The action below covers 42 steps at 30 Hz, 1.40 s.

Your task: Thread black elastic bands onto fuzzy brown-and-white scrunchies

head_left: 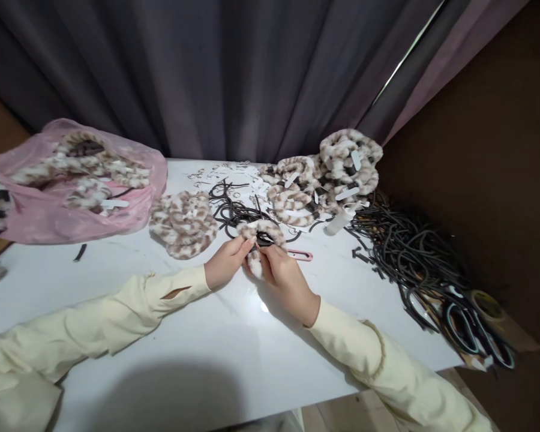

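A curved piece of brown-and-white fur (272,231) is held between both hands over the middle of the white table. My left hand (227,261) pinches its left side with thumb and fingers. On its lower right, my right hand (285,279) has its fingers closed on the same fur piece, near a dark part inside the curve. Just right of the hands lies a pink-handled tool (303,255), partly hidden. Black cords (234,210) lie loosely behind the fur piece.
A pile of fur pieces (184,225) sits left of the hands, beside a pink bag (139,150) with more fur. Tagged fur rings (351,156) and a small bottle (339,222) stand back right. Tangled black cords (409,252) cover the right edge of the white table (171,366).
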Available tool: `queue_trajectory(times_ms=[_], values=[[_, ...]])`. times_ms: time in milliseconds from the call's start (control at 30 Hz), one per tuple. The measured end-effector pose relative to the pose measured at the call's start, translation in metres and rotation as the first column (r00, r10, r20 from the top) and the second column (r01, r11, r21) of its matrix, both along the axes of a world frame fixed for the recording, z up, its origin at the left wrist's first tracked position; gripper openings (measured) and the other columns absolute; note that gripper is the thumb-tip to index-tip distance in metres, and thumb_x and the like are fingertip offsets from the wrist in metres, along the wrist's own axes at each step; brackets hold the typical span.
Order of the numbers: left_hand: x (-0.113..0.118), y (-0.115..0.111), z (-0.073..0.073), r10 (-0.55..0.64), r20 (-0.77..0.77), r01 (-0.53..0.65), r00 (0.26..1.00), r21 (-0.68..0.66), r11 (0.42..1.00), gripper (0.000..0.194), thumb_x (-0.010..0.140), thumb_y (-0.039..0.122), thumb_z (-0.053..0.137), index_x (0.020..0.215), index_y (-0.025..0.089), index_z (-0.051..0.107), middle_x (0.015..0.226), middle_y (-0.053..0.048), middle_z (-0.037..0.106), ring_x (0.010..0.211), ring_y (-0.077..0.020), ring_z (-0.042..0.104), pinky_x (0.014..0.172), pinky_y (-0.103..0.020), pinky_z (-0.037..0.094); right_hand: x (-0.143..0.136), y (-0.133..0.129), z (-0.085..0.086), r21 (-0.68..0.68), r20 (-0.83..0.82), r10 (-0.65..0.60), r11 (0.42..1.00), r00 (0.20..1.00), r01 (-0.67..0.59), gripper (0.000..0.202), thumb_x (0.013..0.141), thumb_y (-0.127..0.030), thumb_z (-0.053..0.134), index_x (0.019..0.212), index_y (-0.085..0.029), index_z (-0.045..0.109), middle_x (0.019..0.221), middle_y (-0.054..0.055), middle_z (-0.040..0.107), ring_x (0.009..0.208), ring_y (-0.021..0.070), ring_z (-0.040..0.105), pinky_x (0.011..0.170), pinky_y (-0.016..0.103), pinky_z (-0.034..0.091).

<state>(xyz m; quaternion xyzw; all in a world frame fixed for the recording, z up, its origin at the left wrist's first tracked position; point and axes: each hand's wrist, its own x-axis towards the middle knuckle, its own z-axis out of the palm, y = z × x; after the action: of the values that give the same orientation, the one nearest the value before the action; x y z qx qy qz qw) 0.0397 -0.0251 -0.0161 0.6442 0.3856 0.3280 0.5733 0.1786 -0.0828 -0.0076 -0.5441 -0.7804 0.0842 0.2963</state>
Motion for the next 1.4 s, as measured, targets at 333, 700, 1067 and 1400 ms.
queue_trajectory(times_ms=[333, 700, 1067, 1400], values=[[0.000, -0.004, 0.006, 0.072, -0.036, -0.068, 0.997, 0.086, 0.994, 0.030, 0.082, 0.045, 0.043, 0.068, 0.019, 0.042, 0.050, 0.005, 0.049, 0.049, -0.0111, 0.050, 0.047, -0.021, 0.037, 0.004, 0.004, -0.003, 0.074, 0.013, 0.011, 0.997, 1.000, -0.012, 0.016, 0.090, -0.014, 0.033, 0.092, -0.014, 0.049, 0.082, 0.009, 0.056, 0.073, 0.0202, 0.053, 0.064, 0.030, 0.043], [-0.002, -0.001, 0.009, 0.095, -0.081, -0.076, 0.992, 0.212, 0.974, 0.030, 0.080, 0.038, 0.049, 0.061, 0.018, 0.038, 0.049, 0.006, 0.038, 0.048, -0.0083, 0.039, 0.045, -0.019, 0.029, 0.010, 0.011, -0.003, 0.069, 0.023, 0.043, 0.997, 0.999, -0.045, 0.016, 0.089, -0.012, 0.032, 0.090, -0.015, 0.048, 0.081, 0.008, 0.054, 0.070, 0.0191, 0.053, 0.062, 0.029, 0.043], [-0.004, 0.007, 0.011, -0.138, 0.106, 0.155, 0.985, -0.170, 0.973, 0.036, 0.067, 0.045, 0.063, 0.078, 0.011, 0.055, 0.058, 0.002, 0.055, 0.050, -0.0105, 0.052, 0.049, -0.022, 0.043, 0.033, 0.012, 0.022, 0.156, 0.024, 0.271, 0.950, 0.962, -0.272, 0.033, 0.086, -0.012, 0.043, 0.118, -0.017, 0.042, 0.125, 0.013, 0.047, 0.115, 0.0240, 0.041, 0.092, 0.041, 0.041], [-0.005, 0.011, 0.008, -0.335, 0.046, 0.336, 0.941, -0.218, 0.916, 0.032, 0.068, 0.039, 0.063, 0.079, 0.010, 0.059, 0.062, -0.001, 0.061, 0.051, -0.0119, 0.057, 0.046, -0.021, 0.047, 0.030, 0.017, 0.012, -0.034, -0.126, 0.428, 0.900, 0.895, -0.435, 0.028, 0.088, -0.012, 0.041, 0.115, -0.017, 0.047, 0.125, 0.012, 0.049, 0.117, 0.0171, 0.045, 0.097, 0.033, 0.040]])
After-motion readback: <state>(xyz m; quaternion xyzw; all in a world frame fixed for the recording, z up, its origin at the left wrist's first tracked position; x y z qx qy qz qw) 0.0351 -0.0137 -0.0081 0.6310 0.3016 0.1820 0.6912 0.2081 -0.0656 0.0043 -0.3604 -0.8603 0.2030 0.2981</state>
